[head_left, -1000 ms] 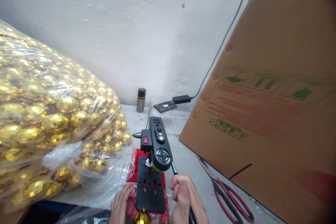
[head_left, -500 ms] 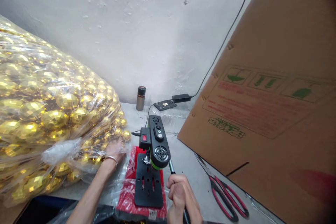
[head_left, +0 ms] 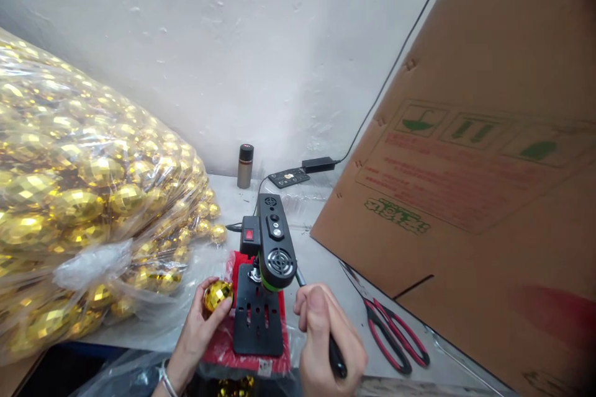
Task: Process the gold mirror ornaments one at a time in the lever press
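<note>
A shiny gold faceted ball (head_left: 218,295) is gripped in my left hand (head_left: 199,321), just left of a small black press-like machine (head_left: 276,242). The machine has a slotted black base plate (head_left: 258,316) lying over red plastic wrap (head_left: 223,347). My right hand (head_left: 328,335) is wrapped around the black-handled lever (head_left: 337,356) that slants down from the machine's right side. Nothing sits on the base plate under the head. To the left bulges a clear plastic bag (head_left: 93,263) full of gold balls, its knot turned toward me.
Red-and-black-handled scissors (head_left: 395,335) lie right of my right hand. A big cardboard box (head_left: 419,186) leans along the right. By the wall stand a dark-capped bottle (head_left: 245,166) and a black power adapter (head_left: 318,165). Gold balls (head_left: 235,386) show below the table's front edge.
My left hand has come back from beside the bag toward the machine and now holds a gold ball. My right hand stays on the lever. The view has shifted slightly.
</note>
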A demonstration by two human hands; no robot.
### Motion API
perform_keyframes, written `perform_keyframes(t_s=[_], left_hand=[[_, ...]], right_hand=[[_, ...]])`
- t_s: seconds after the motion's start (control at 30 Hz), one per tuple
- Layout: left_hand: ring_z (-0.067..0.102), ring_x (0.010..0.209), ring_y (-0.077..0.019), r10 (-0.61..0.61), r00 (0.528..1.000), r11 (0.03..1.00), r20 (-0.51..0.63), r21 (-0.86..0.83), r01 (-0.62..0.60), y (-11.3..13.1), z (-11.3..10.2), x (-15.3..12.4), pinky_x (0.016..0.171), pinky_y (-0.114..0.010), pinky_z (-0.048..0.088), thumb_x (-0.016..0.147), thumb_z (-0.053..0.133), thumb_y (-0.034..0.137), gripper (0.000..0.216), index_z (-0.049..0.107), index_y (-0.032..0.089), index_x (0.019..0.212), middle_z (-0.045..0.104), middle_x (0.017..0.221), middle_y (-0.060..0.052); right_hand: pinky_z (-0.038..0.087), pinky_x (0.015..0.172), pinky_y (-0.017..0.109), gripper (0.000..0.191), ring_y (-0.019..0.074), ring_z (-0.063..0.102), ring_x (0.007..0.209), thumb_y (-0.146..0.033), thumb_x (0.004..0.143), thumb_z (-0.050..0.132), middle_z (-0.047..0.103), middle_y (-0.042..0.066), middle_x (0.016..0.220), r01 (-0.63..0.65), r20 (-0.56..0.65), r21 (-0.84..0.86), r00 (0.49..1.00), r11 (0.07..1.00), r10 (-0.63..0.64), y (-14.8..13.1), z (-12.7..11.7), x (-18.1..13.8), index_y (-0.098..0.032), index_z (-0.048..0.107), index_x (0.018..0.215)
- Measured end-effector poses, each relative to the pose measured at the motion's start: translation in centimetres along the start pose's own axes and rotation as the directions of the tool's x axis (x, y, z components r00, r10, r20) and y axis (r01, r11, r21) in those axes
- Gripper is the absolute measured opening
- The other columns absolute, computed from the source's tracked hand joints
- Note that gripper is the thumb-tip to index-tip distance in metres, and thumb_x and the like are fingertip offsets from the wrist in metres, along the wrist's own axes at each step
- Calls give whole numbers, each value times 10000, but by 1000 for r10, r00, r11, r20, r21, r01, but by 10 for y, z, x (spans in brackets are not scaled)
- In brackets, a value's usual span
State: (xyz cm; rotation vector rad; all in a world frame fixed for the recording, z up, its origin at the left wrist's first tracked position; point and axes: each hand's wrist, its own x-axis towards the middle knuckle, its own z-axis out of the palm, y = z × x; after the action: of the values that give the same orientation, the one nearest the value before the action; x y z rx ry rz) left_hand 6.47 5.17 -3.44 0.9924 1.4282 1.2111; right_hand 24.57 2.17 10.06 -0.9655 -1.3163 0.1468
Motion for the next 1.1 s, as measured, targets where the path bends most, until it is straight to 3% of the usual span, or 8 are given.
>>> perform_keyframes(t_s=[0.07, 0.17, 0.3, 0.5, 0.6, 0.73, 0.93, 1.1], left_hand=[[737, 1018, -316, 64, 998, 992, -28, 110, -61, -8, 9, 1, 933, -423, 580, 677, 726, 757, 742, 609, 203, 1155, 771, 1056, -96], [749, 1050, -320, 151, 987, 949, 51, 271, -160, -16, 20, -2, 940, -450, 590, 779, 660, 690, 640, 600, 233, 1222, 776, 1147, -100], [746, 1070, -363, 286, 950, 836, 122, 454, -310, -25, 32, -7, 954, -535, 594, 769, 727, 555, 581, 601, 213, 1221, 773, 1155, -140], [761, 991, -359, 418, 870, 725, 263, 480, -494, -34, 43, 0, 886, -525, 627, 757, 779, 425, 497, 644, 208, 1182, 779, 1057, -134], [756, 999, -355, 407, 858, 708, 314, 485, -513, -31, 45, 3, 888, -524, 619, 759, 767, 371, 460, 657, 212, 1177, 776, 1058, -125], [737, 1027, -357, 335, 876, 715, 346, 513, -476, -21, 46, 3, 905, -524, 594, 762, 744, 366, 440, 664, 201, 1162, 763, 1079, -132], [697, 994, -339, 277, 874, 655, 399, 587, -476, -9, 54, 9, 887, -478, 545, 757, 742, 439, 429, 703, 235, 1132, 730, 1047, -104], [649, 1042, -354, 289, 877, 628, 384, 615, -476, -14, 63, 14, 944, -519, 470, 724, 747, 454, 466, 707, 232, 1133, 713, 1075, -105]], right_hand=[[386, 559, 196, 348, 65, 481, 596, -85, 1037, 425, 427, -50, 652, 11, 6, -4, 1000, 1000, -11, 1, -1, -1, -212, 456, 715], [392, 563, 197, 335, 67, 487, 604, -79, 1034, 425, 427, -50, 655, 25, 13, -5, 1000, 1000, -25, 2, -1, -3, -214, 454, 728], [392, 568, 201, 328, 70, 486, 613, -63, 1029, 419, 433, -46, 663, 11, 1, 7, 1000, 1000, -11, 1, -1, -4, -211, 470, 741], [383, 556, 196, 323, 63, 476, 606, -64, 1031, 415, 451, -46, 676, 36, 0, 7, 999, 999, -36, 3, -2, -8, -208, 475, 748], [379, 570, 208, 329, 66, 472, 611, -79, 1040, 415, 453, -49, 679, -14, -28, 10, 999, 1000, 15, -2, 1, -9, -210, 472, 744], [359, 597, 240, 351, 79, 456, 623, -106, 1051, 420, 437, -47, 674, -117, -88, 23, 989, 993, 119, -10, 6, -11, -209, 462, 719], [354, 596, 262, 354, 93, 451, 611, -117, 1047, 440, 449, -34, 670, -154, -105, 34, 982, 987, 157, -12, 7, -12, -205, 486, 707], [338, 589, 274, 353, 96, 452, 589, -115, 1034, 465, 440, -33, 662, -165, -137, 3, 977, 986, 164, -14, 8, -12, -205, 467, 692]])
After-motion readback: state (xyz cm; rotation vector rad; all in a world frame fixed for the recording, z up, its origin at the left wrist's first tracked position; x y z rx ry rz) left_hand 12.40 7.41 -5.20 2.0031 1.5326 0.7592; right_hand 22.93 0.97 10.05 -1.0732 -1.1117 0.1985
